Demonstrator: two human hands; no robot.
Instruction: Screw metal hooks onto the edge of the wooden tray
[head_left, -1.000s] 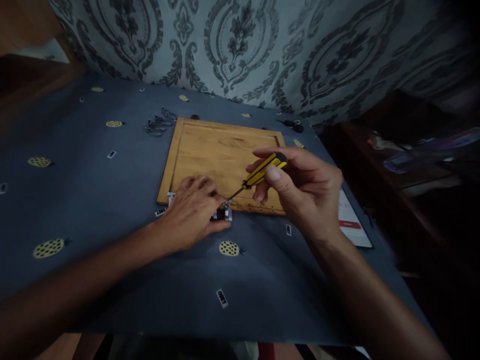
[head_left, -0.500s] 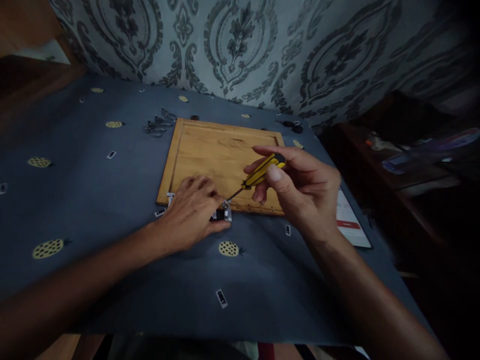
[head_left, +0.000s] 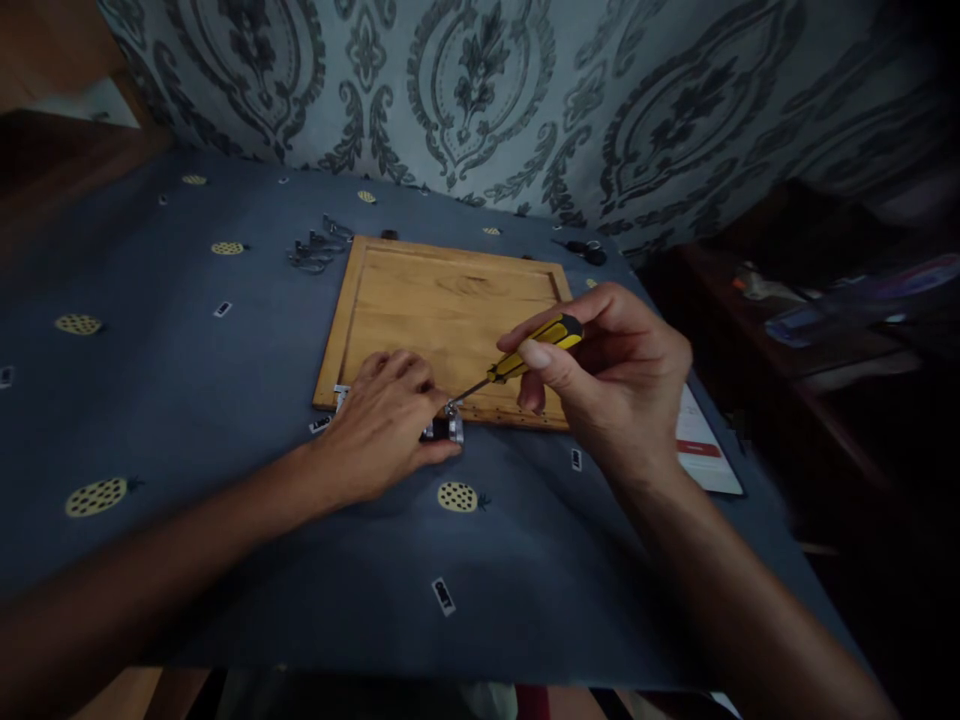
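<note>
Closest in, on the near side of the wooden panel [head_left: 435,300], a dark blue tablecloth [head_left: 300,590] w/ yellow pineapple prints & small word labels runs to the table's front edge. Person's bare forearms come in over it, one each side.

L hand [head_left: 386,425] is palm down at the panel's near edge, left of its middle, fingers bent, tips toward the wood. Its thumb & forefinger lie either side of a small shiny metal fitting [head_left: 454,428] at that edge; from where I'm standing, can't tell if it's pinched or just steadied.

R hand [head_left: 626,385] is up over the panel's near right corner, thumb & fingers closed round the yellow-and-black handle of a screwdriver [head_left: 536,345]. Its thin shaft slants down-left to the fitting; tip looks to be at it, exact contact too small to tell.

Panel itself lies flat, raised border round a recessed middle, small dark holes along the near edge. Right of it, partly behind R wrist: a flat white item w/ a red band [head_left: 701,450]. Off its far left corner, a cluster of dark metal pcs [head_left: 319,248]; past its far right corner, a black-handled tool [head_left: 589,252]. Beyond the panel, a grey patterned curtain [head_left: 480,90].
</note>
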